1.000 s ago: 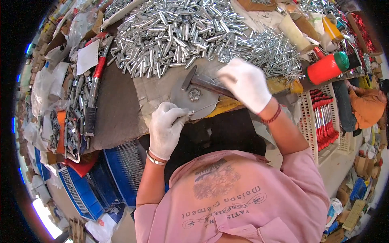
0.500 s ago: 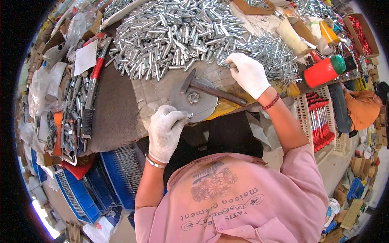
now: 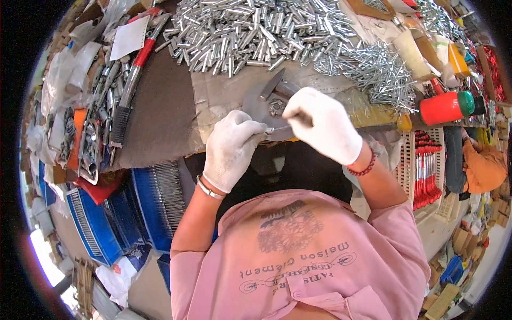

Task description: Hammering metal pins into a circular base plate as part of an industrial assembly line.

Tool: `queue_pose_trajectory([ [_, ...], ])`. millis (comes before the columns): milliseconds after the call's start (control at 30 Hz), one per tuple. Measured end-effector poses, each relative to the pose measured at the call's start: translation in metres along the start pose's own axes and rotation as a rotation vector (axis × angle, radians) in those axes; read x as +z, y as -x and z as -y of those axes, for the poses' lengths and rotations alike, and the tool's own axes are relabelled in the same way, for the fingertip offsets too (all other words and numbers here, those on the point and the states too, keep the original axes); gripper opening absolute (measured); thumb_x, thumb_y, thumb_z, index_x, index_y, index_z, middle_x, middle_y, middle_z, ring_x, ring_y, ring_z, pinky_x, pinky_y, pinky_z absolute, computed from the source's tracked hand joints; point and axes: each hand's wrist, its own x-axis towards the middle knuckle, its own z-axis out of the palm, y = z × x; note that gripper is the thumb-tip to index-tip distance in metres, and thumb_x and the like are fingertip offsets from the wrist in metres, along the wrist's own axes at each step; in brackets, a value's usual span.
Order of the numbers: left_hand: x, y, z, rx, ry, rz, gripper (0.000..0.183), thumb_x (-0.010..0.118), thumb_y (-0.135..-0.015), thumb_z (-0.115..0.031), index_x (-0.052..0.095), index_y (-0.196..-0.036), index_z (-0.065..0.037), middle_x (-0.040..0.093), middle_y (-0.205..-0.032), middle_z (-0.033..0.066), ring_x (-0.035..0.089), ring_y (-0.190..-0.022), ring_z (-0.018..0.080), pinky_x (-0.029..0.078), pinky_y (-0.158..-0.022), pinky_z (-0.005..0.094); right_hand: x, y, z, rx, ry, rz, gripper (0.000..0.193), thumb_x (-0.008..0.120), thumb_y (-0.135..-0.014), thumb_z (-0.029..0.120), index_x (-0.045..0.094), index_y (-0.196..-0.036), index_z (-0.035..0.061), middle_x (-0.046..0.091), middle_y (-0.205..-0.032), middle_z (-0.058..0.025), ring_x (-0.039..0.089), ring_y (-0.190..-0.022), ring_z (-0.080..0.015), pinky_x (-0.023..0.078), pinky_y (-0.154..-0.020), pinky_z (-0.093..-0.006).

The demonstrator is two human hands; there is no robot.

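My left hand (image 3: 232, 149), in a white glove, pinches a thin metal rod (image 3: 271, 129) that points right, in front of a round grey metal disc (image 3: 255, 106). Close by on the right is my right hand (image 3: 326, 127), also gloved, its fingers curled together near the rod's far end. What those fingers hold, if anything, is hidden. A hammer (image 3: 273, 84) lies across the disc, its handle mostly covered by my right hand. Beside the hammer head, a small ring-like metal cluster (image 3: 277, 108) sits on the disc.
Short metal tubes (image 3: 261, 37) are heaped at the back, with thin metal pins (image 3: 381, 77) to their right. A red jar (image 3: 441, 108) lies at the right. Tools and parts (image 3: 98, 122) crowd the left; blue bins (image 3: 160, 205) stand below. Another person (image 3: 482, 165) is at far right.
My right hand has come from the edge of the pin pile down and left to beside my left hand, covering the hammer's handle. The whole view has shifted slightly.
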Motion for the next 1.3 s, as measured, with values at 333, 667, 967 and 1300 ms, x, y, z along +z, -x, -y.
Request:
queue_pose_trajectory([
  [333, 0.002, 0.000, 0.004, 0.109, -0.046, -0.046, 0.018, 0.084, -0.079, -0.006, 0.075, -0.093, -0.012, 0.065, -0.092, 0.0079, 0.068, -0.087, 0.0330, 0.055, -0.075, 0.0436, 0.025, -0.004, 0.011, -0.092, 0.081, 0.080, 0.054, 0.071, -0.083, -0.007, 0.068, -0.133, 0.0124, 0.074, -0.092, -0.0077, 0.072, -0.090, -0.0306, 0.058, -0.083, -0.0435],
  [667, 0.002, 0.004, 0.000, 0.080, -0.117, -0.086, 0.020, 0.083, -0.079, -0.007, 0.077, -0.098, -0.010, 0.068, -0.099, 0.0099, 0.068, -0.092, 0.0377, 0.056, -0.079, 0.0468, 0.024, -0.018, 0.038, -0.218, 0.447, 0.355, 0.061, 0.071, -0.086, 0.003, 0.058, -0.145, 0.0136, 0.069, -0.087, -0.0085, 0.071, -0.091, -0.0304, 0.058, -0.081, -0.0427],
  [967, 0.000, -0.002, 0.000, -0.002, 0.002, -0.005, 0.015, 0.085, -0.079, -0.007, 0.078, -0.092, -0.010, 0.066, -0.090, 0.0097, 0.068, -0.086, 0.0344, 0.054, -0.075, 0.0449, -0.018, 0.006, -0.011, 0.023, 0.638, 0.099, 0.052, 0.078, -0.085, 0.008, 0.065, -0.136, 0.0117, 0.070, -0.106, -0.0128, 0.071, -0.097, -0.0345, 0.059, -0.084, -0.0433],
  [1300, -0.003, -0.009, 0.002, 0.043, -0.030, 0.015, 0.015, 0.084, -0.080, -0.006, 0.078, -0.094, -0.010, 0.066, -0.089, 0.0099, 0.068, -0.086, 0.0340, 0.054, -0.074, 0.0442, -0.031, 0.055, 0.013, 0.039, 0.250, 0.020, 0.059, 0.071, -0.092, 0.001, 0.064, -0.148, 0.0178, 0.070, -0.100, -0.0136, 0.072, -0.083, -0.0350, 0.059, -0.073, -0.0405],
])
